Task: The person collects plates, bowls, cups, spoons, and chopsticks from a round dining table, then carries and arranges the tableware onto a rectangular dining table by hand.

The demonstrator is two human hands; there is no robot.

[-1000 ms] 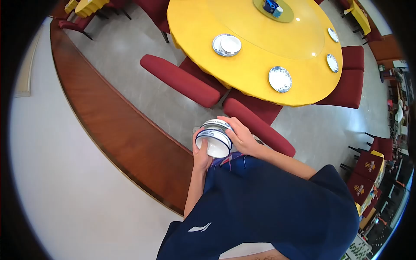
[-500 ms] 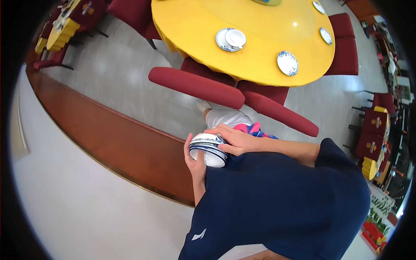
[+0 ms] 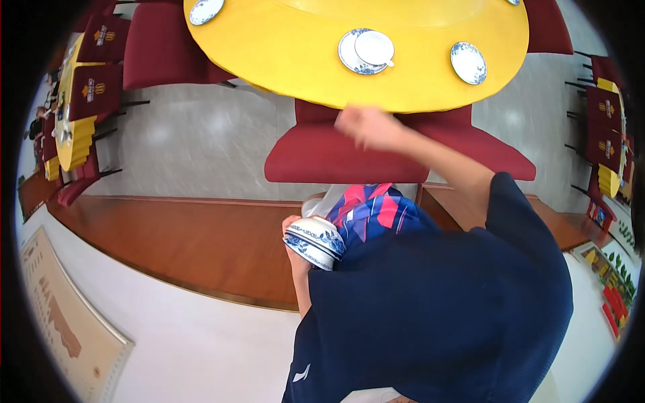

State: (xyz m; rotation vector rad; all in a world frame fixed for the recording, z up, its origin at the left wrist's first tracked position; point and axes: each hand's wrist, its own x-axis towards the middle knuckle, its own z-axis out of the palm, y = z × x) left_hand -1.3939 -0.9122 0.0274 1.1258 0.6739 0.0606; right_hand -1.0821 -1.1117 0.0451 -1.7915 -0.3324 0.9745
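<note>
My left hand (image 3: 290,228) is wrapped round a stack of white bowls (image 3: 314,242) with blue patterns, held upside down near my body. My right hand (image 3: 366,127) is blurred by motion over a red chair at the table's near edge; its fingers are smeared, and no object shows in it. Beyond it on the yellow table (image 3: 289,67), a small white bowl (image 3: 373,48) with a spoon sits on a blue-patterned plate (image 3: 351,54). Another patterned plate (image 3: 468,63) lies to its right, and one more (image 3: 205,11) at the upper left.
Red chairs (image 3: 336,158) stand against the near table edge, another (image 3: 164,50) at the left. A brown wooden ledge (image 3: 181,242) runs below the chairs. Further yellow tables (image 3: 80,131) with red chairs are at both sides. Pink and blue cloth (image 3: 383,211) shows beside the bowls.
My right hand has left the bowls and moved up and forward toward the table. My left hand still holds the stack. The view has turned, so the table appears higher up.
</note>
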